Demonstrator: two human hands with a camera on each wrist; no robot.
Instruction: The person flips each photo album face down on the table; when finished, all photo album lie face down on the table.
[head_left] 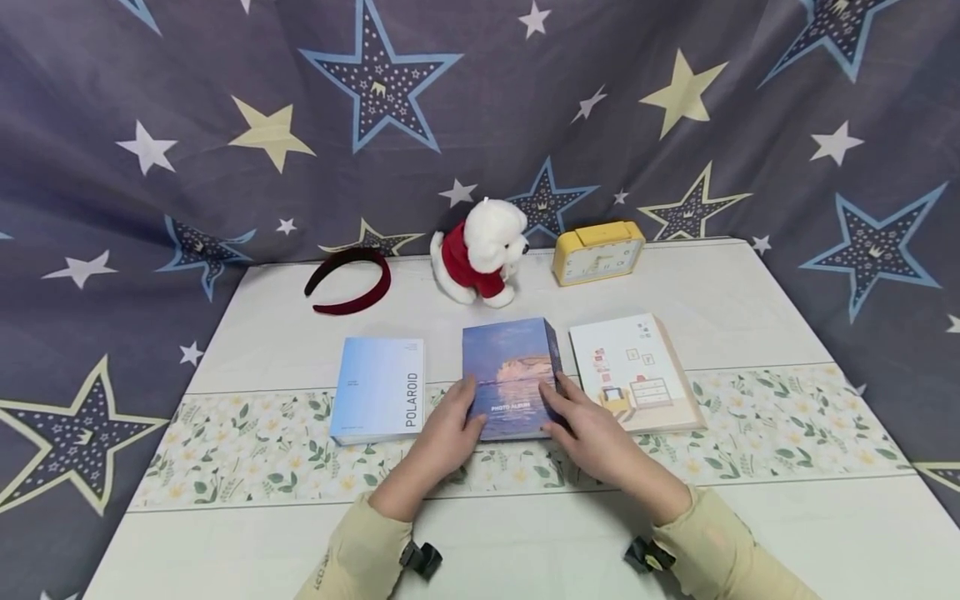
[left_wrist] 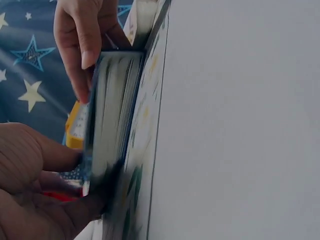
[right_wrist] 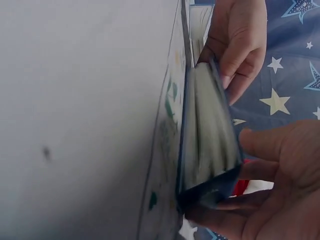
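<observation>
A photo album (head_left: 510,375) with a seascape and cliff on its cover lies at the middle of the table, between two other albums. My left hand (head_left: 448,425) grips its left edge near the front corner. On the opposite side my right hand (head_left: 592,427) holds the spine edge, with its fingers reaching over the cover. Both wrist views show the album's page edges (left_wrist: 112,110) between the hands, the near hand (right_wrist: 270,185) in the right wrist view wrapping round the dark blue spine corner.
To the left lies a light blue POLAROID album (head_left: 378,387); to the right, a white illustrated album (head_left: 633,371). Behind them are a dark red headband (head_left: 375,292), a white plush dog (head_left: 487,250) in red and a yellow clock (head_left: 600,254). A star-patterned curtain (head_left: 480,117) hangs behind the table.
</observation>
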